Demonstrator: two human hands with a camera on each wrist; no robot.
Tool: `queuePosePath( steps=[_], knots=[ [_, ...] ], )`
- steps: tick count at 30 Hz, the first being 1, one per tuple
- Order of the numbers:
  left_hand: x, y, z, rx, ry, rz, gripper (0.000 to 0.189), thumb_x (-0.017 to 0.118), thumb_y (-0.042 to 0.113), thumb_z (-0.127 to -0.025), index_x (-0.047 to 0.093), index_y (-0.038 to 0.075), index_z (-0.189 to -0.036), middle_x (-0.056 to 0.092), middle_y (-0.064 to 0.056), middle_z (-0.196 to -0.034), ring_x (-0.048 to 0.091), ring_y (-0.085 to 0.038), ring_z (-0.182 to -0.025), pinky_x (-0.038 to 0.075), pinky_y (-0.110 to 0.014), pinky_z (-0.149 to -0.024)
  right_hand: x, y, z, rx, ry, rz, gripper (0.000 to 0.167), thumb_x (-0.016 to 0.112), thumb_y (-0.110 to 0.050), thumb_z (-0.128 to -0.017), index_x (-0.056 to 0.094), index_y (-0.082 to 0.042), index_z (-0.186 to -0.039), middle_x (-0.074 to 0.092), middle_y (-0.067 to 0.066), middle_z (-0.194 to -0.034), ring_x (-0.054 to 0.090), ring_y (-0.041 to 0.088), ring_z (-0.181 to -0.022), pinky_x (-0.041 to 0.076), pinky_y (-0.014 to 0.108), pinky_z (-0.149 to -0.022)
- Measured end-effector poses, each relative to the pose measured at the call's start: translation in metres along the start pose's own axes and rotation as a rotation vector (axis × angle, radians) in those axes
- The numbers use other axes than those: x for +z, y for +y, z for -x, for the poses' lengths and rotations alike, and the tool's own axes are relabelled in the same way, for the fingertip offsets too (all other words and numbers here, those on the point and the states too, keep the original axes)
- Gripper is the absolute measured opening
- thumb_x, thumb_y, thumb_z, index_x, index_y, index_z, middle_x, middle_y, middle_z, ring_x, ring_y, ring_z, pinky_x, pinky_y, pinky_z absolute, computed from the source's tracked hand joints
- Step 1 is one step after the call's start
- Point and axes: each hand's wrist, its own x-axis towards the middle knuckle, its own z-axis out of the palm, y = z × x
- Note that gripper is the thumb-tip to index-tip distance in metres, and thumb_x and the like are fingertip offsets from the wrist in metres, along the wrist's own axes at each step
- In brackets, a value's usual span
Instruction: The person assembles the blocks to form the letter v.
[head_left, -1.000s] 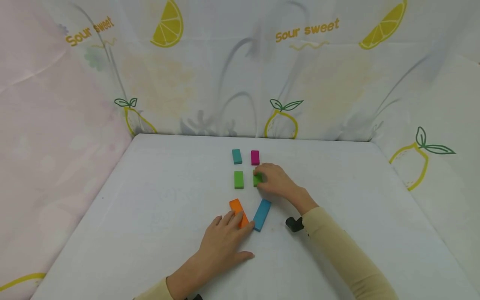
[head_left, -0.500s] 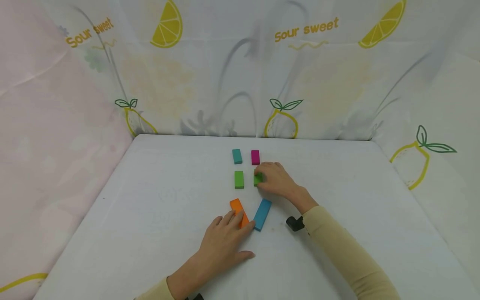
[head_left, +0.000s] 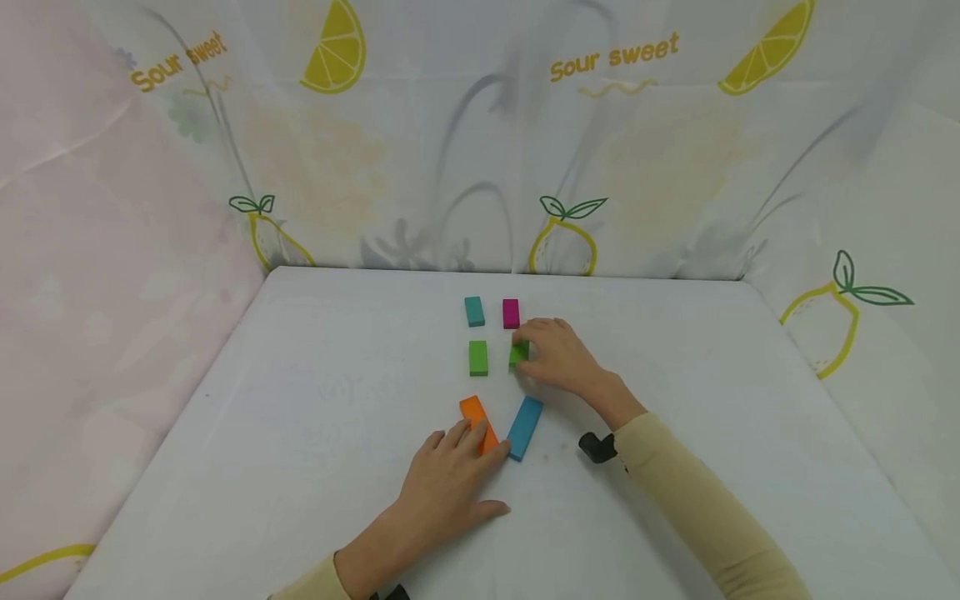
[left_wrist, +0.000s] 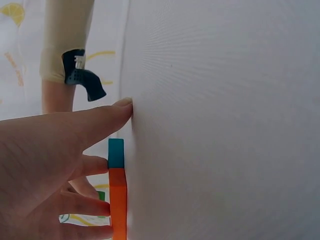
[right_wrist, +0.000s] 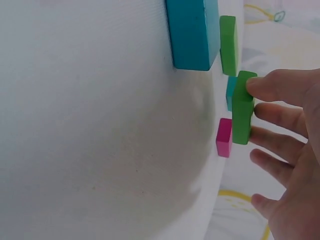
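Observation:
My right hand (head_left: 555,354) pinches a green block (right_wrist: 242,110) between thumb and fingertips at the right of a second green block (head_left: 477,358). My left hand (head_left: 442,483) lies over the near part of an orange block (head_left: 472,408), its fingertips resting on it and its thumb spread away to the right. Beside the orange block, a blue block (head_left: 525,428) slants the opposite way, the near ends of the two close together. The left index fingertip is right at the blue block's near end. The orange block's near end is partly hidden under my fingers.
Farther back on the white table (head_left: 315,375) sit a teal block (head_left: 474,312) and a magenta block (head_left: 511,313), side by side. A lemon-printed cloth (head_left: 420,167) stands behind the table's far edge and along its sides.
My right hand has shifted slightly to the right and away from me, with the green block moving along in its fingers. The left hand stays put on the orange block.

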Motion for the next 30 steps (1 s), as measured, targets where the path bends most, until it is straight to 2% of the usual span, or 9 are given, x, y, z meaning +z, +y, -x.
queuePosePath(
  steps=[13,21,30],
  knots=[
    [0.000,0.000,-0.001,0.006,0.021,-0.017,0.073,0.071,0.069,-0.076,0.058,0.032,-0.138,0.057,-0.007,-0.137,0.053,-0.031,-0.128,0.051,-0.049,-0.097,-0.009,0.003,0.011,-0.048,0.093,-0.032,0.026,0.072,-0.022,-0.087,0.069,-0.011,-0.111,0.069,0.005,-0.118,0.056,0.028,-0.123,0.035,0.052,-0.115],
    [0.000,0.000,-0.001,-0.003,0.012,-0.007,0.072,0.071,0.068,-0.077,0.057,0.033,-0.138,0.057,-0.006,-0.138,0.053,-0.031,-0.129,0.051,-0.050,-0.098,-0.014,0.007,0.020,-0.055,0.117,0.001,0.027,0.072,-0.023,-0.086,0.069,-0.011,-0.110,0.069,0.006,-0.122,0.055,0.028,-0.127,0.034,0.054,-0.116],
    [0.000,0.000,-0.001,-0.003,0.012,-0.012,0.072,0.071,0.069,-0.076,0.057,0.034,-0.138,0.057,-0.006,-0.137,0.054,-0.031,-0.128,0.051,-0.050,-0.097,-0.018,0.007,0.029,-0.035,0.128,-0.012,0.025,0.073,-0.023,-0.086,0.069,-0.011,-0.108,0.069,0.007,-0.120,0.056,0.029,-0.125,0.034,0.055,-0.115]
  ],
)
